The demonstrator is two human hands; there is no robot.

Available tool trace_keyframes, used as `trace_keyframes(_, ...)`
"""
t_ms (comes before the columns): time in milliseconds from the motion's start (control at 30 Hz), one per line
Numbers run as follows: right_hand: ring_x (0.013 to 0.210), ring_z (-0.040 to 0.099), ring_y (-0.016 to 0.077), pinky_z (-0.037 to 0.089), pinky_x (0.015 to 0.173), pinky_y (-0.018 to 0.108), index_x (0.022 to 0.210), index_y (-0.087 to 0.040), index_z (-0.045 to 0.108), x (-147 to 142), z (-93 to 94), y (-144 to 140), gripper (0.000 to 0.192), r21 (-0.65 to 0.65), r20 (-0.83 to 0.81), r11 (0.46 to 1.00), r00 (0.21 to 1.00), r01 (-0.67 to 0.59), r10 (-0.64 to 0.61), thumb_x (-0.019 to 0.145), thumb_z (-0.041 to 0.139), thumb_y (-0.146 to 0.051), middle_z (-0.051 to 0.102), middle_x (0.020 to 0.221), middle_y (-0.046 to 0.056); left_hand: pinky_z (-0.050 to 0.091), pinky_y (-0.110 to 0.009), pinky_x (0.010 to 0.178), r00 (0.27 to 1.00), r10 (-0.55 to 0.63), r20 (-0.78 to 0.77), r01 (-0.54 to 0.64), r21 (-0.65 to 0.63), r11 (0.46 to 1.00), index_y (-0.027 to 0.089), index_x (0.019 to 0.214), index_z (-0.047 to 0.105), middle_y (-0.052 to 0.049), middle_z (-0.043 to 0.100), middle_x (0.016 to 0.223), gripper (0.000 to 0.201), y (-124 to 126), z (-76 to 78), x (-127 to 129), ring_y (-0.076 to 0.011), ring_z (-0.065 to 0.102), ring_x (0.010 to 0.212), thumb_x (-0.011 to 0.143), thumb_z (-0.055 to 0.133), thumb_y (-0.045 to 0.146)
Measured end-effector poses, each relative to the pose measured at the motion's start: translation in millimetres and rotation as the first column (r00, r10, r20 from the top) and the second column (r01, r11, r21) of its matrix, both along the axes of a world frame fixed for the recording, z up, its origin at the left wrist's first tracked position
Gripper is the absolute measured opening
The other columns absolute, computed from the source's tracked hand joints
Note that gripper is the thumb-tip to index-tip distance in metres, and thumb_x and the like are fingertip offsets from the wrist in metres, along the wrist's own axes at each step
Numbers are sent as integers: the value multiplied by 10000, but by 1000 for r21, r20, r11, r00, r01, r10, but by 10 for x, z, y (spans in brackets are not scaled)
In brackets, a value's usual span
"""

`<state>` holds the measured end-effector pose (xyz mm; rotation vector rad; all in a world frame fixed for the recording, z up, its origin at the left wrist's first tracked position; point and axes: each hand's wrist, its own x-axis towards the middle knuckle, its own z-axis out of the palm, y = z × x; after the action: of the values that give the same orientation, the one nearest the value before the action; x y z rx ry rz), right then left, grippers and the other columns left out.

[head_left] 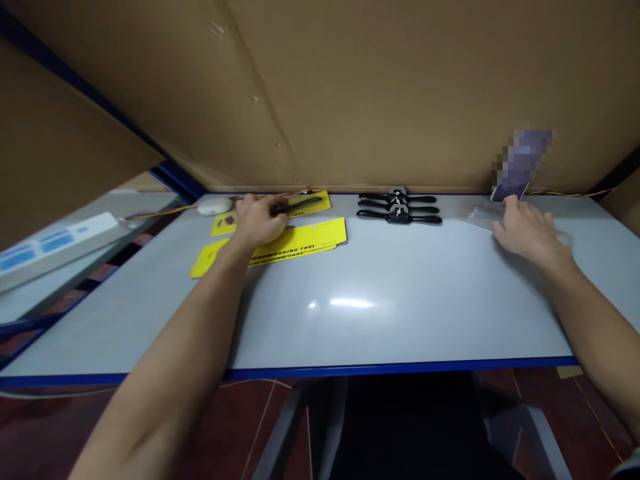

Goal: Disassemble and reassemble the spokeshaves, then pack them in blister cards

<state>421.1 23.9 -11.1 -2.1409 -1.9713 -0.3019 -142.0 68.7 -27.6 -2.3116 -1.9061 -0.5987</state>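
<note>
The left hand (257, 223) reaches to the far left part of the grey table (400, 280), its fingers bent over a dark tool (306, 203) whose handle sticks out to the right of the fingertips; the hand covers the rest of the tool, so I cannot tell whether it is gripped or only touched. That tool lies directly at the fingers, over the rear yellow card (324, 200), while the front yellow cards (310, 237) overlap one another just nearer the person, partly hidden beneath the wrist and forearm, with the word "TOOL" in black print along the lower edge. The right hand (527, 230) is well apart, at the far right of the table, its fingers lowered onto clear plastic packaging (483, 215) that shows on both sides of it — whether they pinch it, I cannot tell. Between the two hands, close to the brown back panel (400, 93), three black two-handled tools (400, 213) lie in a row one behind another, their handles pointing left and right. Just beyond the right hand's fingers a blurred-out purplish slab (523, 163) leans upright, and left of the left hand sits a white rounded object (215, 205) beside a coloured cable
</note>
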Motion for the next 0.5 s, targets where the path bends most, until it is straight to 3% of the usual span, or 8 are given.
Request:
trace_keyframes(67,1050,634,466,456,863,695,1194,-133,626,48,-16,2,375,-17,-3,999,1000,-29,29,935,549,-392,684,1086,269,388,-647,993,994,104,26,-105,32,994,132,1363,622,-163,556,1215,463,-26,26,165,-422,432,1218,977,454,325)
trace_keyframes(133,1076,618,471,458,863,679,1156,-136,642,43,-1,-13,327,21,18,996,996,-91,91,948,547,-370,669,1107,282,389,-608,1045,995,100,22,-101,50,994,152,1368,642,-171,569,1314,481,-93,65,440,-420,442,1287,978,476,380)
trace_keyframes(233,1107,589,457,457,885,653,1152,-144,655,-78,91,-83,292,140,50,972,982,-188,183,981,529,-345,650,1131,276,326,-590,1160,992,-104,-69,108,63,992,184,1381,650,-171,576,1459,480,-260,116,953,-388,436,1421,999,447,391)
trace_keyframes(300,1132,574,451,450,915,653,1173,-160,649,-229,186,-163,281,238,31,941,971,-240,239,1000,521,-339,643,1148,254,272,-625,1203,971,-218,-97,219,4,976,195,1474,585,-163,527,1569,530,-374,120,1257,-393,366,1519,1018,419,410)
trace_keyframes(400,1198,546,444,439,975,655,1235,-197,620,-525,304,-316,279,327,-25,882,930,-338,366,1002,553,-337,611,1246,217,301,-638,1202,959,-271,-88,257,-146,955,155,1623,393,-182,380,1694,645,-471,76,1534,-399,297,1578,1049,382,449)
trace_keyframes(500,1205,555,407,457,1008,619,1260,-234,583,-825,318,-475,290,415,-97,784,834,-462,543,997,585,-355,552,1301,189,316,-630,1205,957,-274,-101,250,-199,948,159,1628,372,-196,389,1684,634,-472,26,1619,-387,379,1539,1063,378,448)
